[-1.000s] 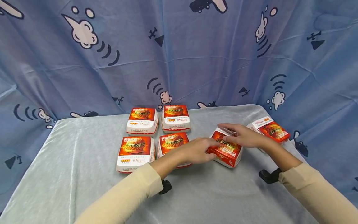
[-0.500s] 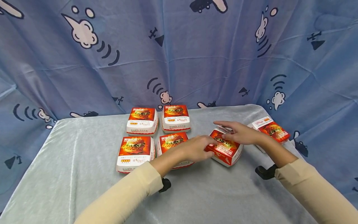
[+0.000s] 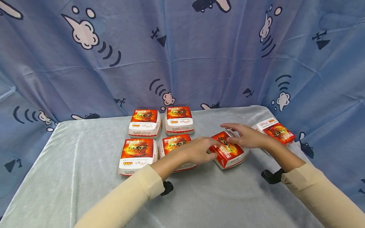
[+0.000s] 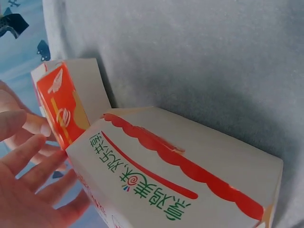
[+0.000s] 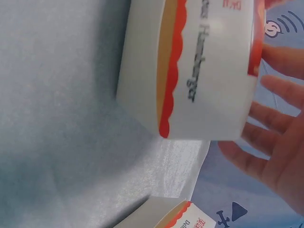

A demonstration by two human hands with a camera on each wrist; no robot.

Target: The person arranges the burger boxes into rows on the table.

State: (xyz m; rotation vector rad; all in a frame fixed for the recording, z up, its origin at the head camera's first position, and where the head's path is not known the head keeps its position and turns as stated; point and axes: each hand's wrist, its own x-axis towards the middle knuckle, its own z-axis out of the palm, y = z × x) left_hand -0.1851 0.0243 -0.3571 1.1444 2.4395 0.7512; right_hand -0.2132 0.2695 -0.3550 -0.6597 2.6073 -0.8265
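A person's left hand and right hand, each grip wide and spread, touch a burger box sitting at an angle on the cloth-covered desk. Four similar boxes stand left, another box right.

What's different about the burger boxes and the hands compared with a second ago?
The burger box between the hands has turned clockwise, seen from above: its plain red side, which faced mostly toward the person, now faces more leftward. The left hand has shifted slightly left; the right hand is nearly where it was. Nothing visibly newly gripped or released. The four boxes at left and the far-right box stayed put.
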